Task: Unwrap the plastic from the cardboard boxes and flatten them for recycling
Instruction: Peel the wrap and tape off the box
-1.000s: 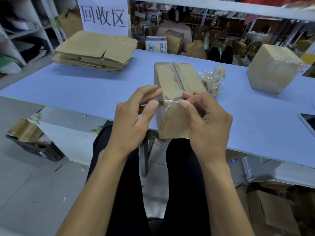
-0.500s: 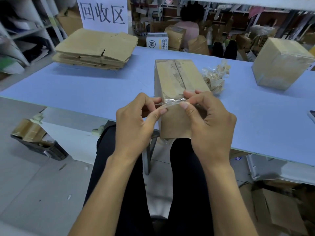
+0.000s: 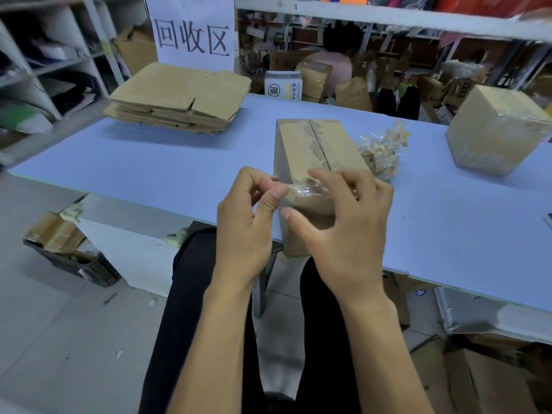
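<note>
While both hands' fingers [image 3: 270,196] pinch plastic wrap [image 3: 301,191], flattened stack [image 3: 179,97] left, crumpled plastic [image 3: 382,150] right.

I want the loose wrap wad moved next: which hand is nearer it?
Right. The right hand is just in front of the wad; the left hand sits farther left, past the box.

box [image 3: 313,150] front behind hands [image 3: 343,222], phone [image 3: 549,220] cropped
</note>
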